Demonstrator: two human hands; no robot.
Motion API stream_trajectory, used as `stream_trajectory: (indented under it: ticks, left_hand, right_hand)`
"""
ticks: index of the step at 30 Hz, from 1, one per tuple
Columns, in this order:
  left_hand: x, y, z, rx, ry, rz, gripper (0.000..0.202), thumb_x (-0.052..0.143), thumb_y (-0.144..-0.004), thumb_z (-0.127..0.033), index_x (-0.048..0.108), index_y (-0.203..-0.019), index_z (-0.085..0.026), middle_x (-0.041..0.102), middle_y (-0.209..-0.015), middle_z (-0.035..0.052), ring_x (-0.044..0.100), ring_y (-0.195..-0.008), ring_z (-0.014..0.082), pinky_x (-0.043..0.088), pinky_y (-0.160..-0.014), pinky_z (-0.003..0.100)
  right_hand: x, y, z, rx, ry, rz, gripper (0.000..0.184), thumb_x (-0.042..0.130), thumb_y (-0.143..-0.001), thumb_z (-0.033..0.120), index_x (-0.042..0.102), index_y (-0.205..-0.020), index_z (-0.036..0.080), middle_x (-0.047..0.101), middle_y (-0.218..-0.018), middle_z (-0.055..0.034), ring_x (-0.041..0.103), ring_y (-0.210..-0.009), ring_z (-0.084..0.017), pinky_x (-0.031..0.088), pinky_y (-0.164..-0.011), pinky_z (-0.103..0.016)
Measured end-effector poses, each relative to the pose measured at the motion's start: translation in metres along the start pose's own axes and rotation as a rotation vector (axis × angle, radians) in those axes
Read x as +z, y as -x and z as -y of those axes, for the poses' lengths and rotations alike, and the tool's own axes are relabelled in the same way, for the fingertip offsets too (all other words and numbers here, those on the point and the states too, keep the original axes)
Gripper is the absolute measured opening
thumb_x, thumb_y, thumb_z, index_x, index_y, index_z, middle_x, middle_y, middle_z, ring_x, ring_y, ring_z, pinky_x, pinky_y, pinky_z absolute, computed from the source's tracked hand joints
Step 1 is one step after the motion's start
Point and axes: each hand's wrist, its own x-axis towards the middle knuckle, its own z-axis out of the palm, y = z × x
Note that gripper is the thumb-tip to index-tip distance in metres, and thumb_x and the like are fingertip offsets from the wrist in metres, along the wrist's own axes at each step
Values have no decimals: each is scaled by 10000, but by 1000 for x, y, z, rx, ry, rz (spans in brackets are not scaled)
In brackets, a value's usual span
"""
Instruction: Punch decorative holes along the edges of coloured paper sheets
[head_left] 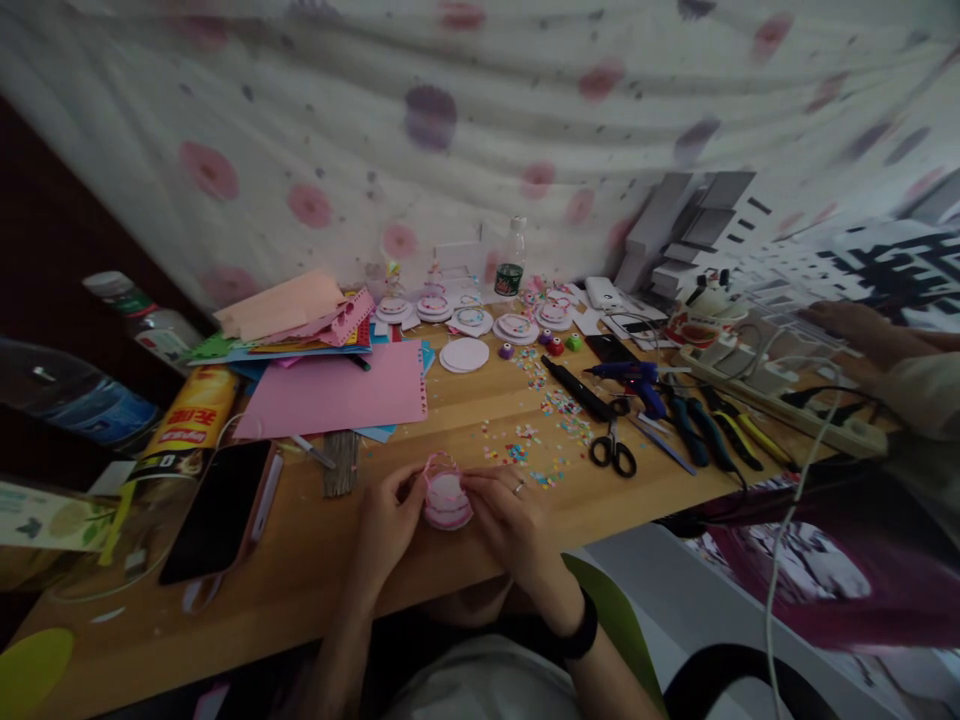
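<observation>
Between my hands, near the front edge of the table, is a small round pink-and-white paper cake [448, 508] with a looped pink strip along its upper part. My left hand [391, 518] pinches its left side between thumb and fingers. On the right side, the fingertips of my right hand [516, 515] close on the pink strip at the rim. My fingers partly cover both sides of the cake. Similar decorated paper rounds [516, 327] stand in a row at the back, close to a stack of plain white paper discs [464, 354].
Colourful confetti [536, 440], scissors [613, 452], a blue glue gun [634, 380] and pliers [694, 425] lie to the right. Pink paper sheets [337, 390], a phone [217, 512] and bottles are left. Another person's arm [862, 335] reaches in beside a power strip [780, 400].
</observation>
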Motion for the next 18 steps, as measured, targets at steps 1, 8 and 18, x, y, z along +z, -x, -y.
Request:
stream_trajectory:
  ticks: [1,8,18]
  left_hand:
    - [-1,1,-1,-5,18,11,390,559,-829,-471,744,-1011,-180,774,-973,83,706,-890,247,545,-793,353]
    - [-1,2,-3,72,-16,67,247,657,-824,-384,740,-960,-195,752,-886,46,669,-774,194,505,-715,299]
    - [8,-3,-14,355,-230,-76,135,645,-858,-246,732,-773,-186,681,-707,21,600,-643,157,428,-625,271]
  right_hand:
    - [1,0,-1,1,19,-28,176,558,-993,163,685,-1096,229,749,-994,-70,680,-896,-211,562,-797,-371]
    - [5,3,-5,25,64,-143,172,566,-945,133,678,-1028,233,759,-925,-62,713,-834,-202,579,-742,-337]
    - [12,6,-8,106,58,-179,159,575,-911,112,666,-957,235,745,-871,-52,713,-789,-200,572,-696,-324]
